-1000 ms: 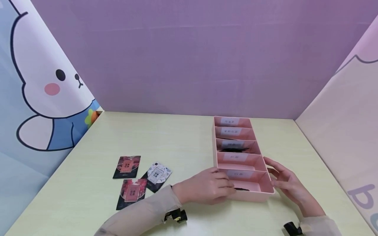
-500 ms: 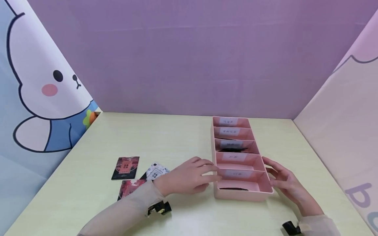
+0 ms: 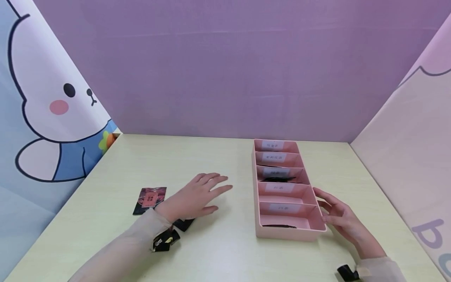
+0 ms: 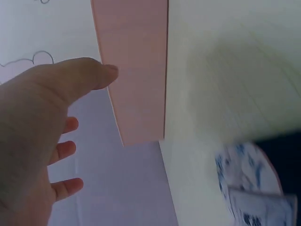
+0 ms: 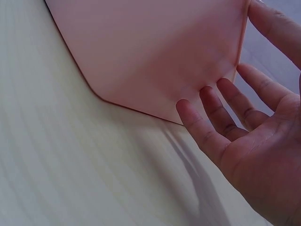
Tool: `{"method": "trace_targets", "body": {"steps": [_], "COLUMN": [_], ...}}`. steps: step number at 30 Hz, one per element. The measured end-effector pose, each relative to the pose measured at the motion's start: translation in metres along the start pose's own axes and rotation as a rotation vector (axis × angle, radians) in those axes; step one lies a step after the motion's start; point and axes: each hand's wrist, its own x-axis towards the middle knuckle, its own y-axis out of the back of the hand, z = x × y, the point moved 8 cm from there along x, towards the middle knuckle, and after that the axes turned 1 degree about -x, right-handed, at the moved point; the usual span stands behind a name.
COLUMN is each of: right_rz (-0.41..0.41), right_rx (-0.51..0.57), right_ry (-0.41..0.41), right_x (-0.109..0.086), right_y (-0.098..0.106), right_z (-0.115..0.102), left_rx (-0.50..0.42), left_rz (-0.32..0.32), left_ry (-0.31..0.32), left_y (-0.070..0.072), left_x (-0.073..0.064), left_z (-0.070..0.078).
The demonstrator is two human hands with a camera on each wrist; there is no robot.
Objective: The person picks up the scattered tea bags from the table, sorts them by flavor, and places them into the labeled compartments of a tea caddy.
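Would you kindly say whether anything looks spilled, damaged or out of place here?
Nothing stands out: the pink rectangular plastic box stands upright on the pale table, and the rectangular red-and-black packet lies flat without visible damage.

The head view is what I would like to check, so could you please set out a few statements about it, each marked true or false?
1. The pink box has five compartments. True.
2. The left hand is gripping the box. False: its fingers are spread, it holds nothing, and it is apart from the box.
3. The right hand touches the box's right side. True.
4. All the packets are inside the box. False: a red-and-black packet lies on the table.
5. The backdrop is purple. True.
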Motion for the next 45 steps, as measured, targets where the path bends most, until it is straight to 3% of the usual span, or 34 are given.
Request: {"method": "trace_targets", "body": {"steps": [11,19,32,45], "right_rz": [0.0,0.017,0.012,0.014], "right_rx": [-0.003,-0.007,-0.004,-0.005], "right_ry": [0.005,-0.01,-0.002,0.002], "right_x": [0.001,0.0,0.001,0.001], "right_y": [-0.001,0.0,0.0,-0.001], "right_z": [0.0,-0.001,-0.001,0.0], "left_rx": [-0.084,-0.124,-0.215,-0.252], "left_rz": [-0.192,-0.265,-0.305,-0.267], "left_ry": [0.29,0.401,0.469,0.489], "left_y": [-0.024,-0.038,-0.054,-0.053], "left_x": [-0.042,-0.066,-0.079,-0.073], "left_z": [-0.05,-0.068,-0.077,-0.083]}}
